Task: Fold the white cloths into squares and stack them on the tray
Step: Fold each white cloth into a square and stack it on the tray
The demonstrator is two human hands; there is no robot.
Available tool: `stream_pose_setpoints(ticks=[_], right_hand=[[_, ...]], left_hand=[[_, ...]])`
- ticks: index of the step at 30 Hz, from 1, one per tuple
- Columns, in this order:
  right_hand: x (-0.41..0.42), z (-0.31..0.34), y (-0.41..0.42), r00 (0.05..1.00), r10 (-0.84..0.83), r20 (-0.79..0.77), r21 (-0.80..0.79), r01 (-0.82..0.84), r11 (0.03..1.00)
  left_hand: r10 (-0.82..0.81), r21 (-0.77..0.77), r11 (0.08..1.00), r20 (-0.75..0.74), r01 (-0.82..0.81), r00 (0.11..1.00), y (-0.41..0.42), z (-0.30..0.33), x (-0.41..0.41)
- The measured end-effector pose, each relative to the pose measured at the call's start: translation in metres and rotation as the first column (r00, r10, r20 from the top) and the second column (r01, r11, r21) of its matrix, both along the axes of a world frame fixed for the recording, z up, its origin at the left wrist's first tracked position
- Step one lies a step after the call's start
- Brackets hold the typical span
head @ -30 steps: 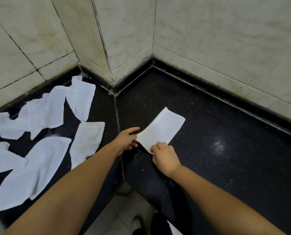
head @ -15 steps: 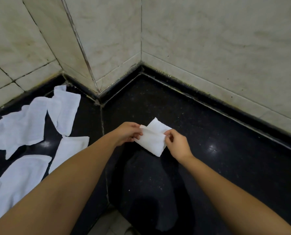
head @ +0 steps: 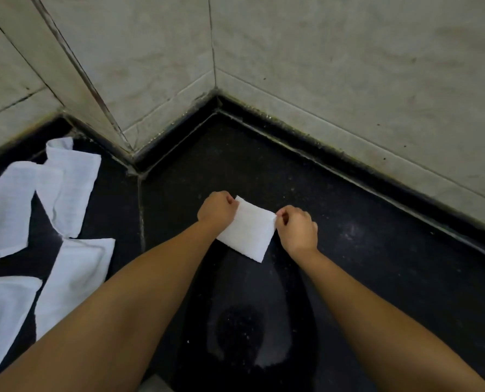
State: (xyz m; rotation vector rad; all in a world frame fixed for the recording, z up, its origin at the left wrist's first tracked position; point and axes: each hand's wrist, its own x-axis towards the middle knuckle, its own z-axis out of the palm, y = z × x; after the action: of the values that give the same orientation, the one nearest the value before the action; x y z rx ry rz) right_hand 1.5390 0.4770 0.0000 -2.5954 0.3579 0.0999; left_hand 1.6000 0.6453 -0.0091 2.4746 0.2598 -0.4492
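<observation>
A small white cloth [head: 248,232], folded into a near square, lies flat on the black counter [head: 362,258] in front of me. My left hand [head: 216,209] pinches its far left corner. At the far right corner my right hand [head: 297,228] pinches the cloth with curled fingers. Several unfolded white cloths [head: 66,193] lie spread out on the counter to the left. No tray is in view.
Pale tiled walls [head: 320,66] meet in a corner just behind the counter, with a protruding wall edge [head: 100,108] at the left. A seam [head: 141,222] runs across the counter between the loose cloths and the folded one.
The long cloth was folded in half toward the far side and laid flat. Both hands moved from its near end to its far corners. The view tilted down.
</observation>
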Motion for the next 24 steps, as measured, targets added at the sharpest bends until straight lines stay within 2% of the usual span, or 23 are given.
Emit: stream_pose_setpoints(ticks=[5,9,12,14,18,21,24], right_hand=[[0.008,-0.006,-0.003,0.995,0.081,-0.049,-0.074,-0.085,0.994],[0.024,0.004,0.002,0.980,0.199,-0.007,-0.083,-0.198,0.977],[0.040,0.012,0.018,0.926,0.350,-0.141,-0.086,-0.364,0.927],[0.046,0.014,0.031,0.893,0.378,-0.243,-0.117,-0.414,0.903],[0.052,0.012,0.042,0.875,0.305,-0.376,-0.085,-0.361,0.929],[0.050,0.014,0.045,0.867,0.248,-0.431,-0.039,-0.293,0.955],[0.038,0.013,0.046,0.872,0.220,-0.438,-0.027,-0.257,0.966]], left_hand=[[0.002,-0.010,1.000,0.003,-0.002,1.000,0.005,-0.004,-0.001],[0.093,-0.037,0.995,0.027,-0.092,0.995,0.019,0.004,-0.013],[0.160,-0.041,0.987,0.040,-0.158,0.986,0.028,0.009,-0.034],[0.136,0.035,0.990,0.065,-0.138,0.989,0.030,0.011,-0.053],[0.001,0.234,0.972,0.066,-0.017,0.998,0.026,0.005,-0.082],[0.018,0.266,0.964,-0.012,-0.014,1.000,0.021,0.001,-0.091],[0.061,0.229,0.973,-0.082,-0.041,0.995,0.016,0.003,-0.090]])
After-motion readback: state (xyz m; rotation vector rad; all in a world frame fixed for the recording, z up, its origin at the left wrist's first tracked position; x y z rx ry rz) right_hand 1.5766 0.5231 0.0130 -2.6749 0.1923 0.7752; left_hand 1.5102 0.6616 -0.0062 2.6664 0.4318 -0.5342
